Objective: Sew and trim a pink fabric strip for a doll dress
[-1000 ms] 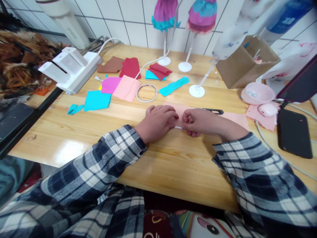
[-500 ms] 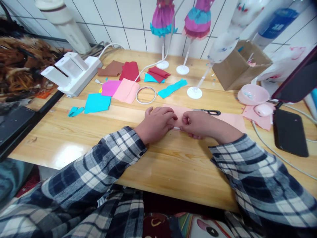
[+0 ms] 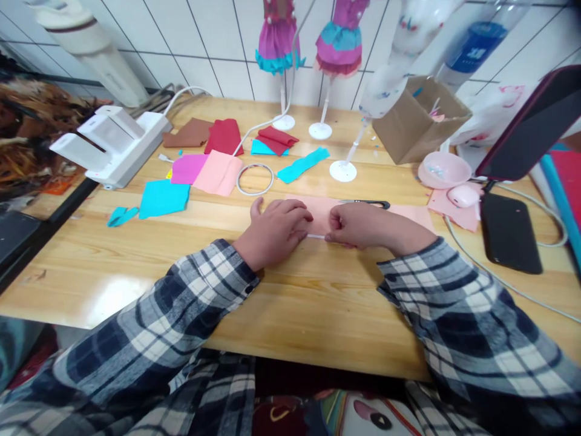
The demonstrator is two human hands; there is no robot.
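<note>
Pink paper [image 3: 320, 213] is lying flat at the centre of the frame, a thin white strip [image 3: 316, 236] running along its near edge. Left hand [image 3: 275, 230] is resting over the paper's left part, fingers loosely bent, thumb by the strip's left end; cannot tell if it is pinching. Right hand [image 3: 358, 224] is curling its fingers inward, thumb touching the strip's right end; pinching or only pressing, cannot tell. Black-handled tool [image 3: 379, 204] is lying just beyond the right hand. Turquoise strip [image 3: 303, 165] is lying farther back, upper centre; black phone [image 3: 511, 233] is lying at centre right.
</note>
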